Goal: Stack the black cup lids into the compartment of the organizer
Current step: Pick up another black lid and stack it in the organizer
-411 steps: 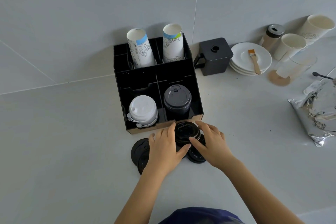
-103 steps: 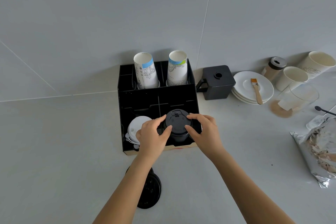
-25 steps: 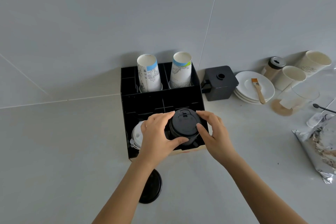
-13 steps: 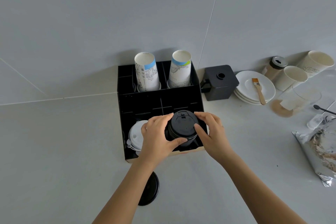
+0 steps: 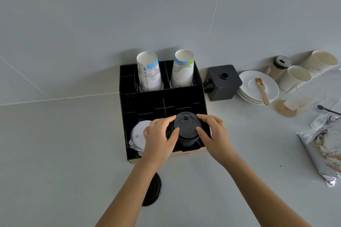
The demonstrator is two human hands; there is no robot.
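Both hands (image 5: 158, 134) seemingly curled inward

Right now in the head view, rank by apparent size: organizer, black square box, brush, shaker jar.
1. organizer
2. black square box
3 and 4. brush and shaker jar look about alike; the brush is longer, the jar wider, so I leave them unranked.

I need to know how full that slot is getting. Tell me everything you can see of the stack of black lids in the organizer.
The stack of black lids stands upright in the front right compartment of the black organizer, rising above its front wall. The lids look like matte plastic, round, nested; the top one shows a sip-tab moulding. The left hand and right hand pinch its upper rim from both sides. White lids fill the neighbouring slot.
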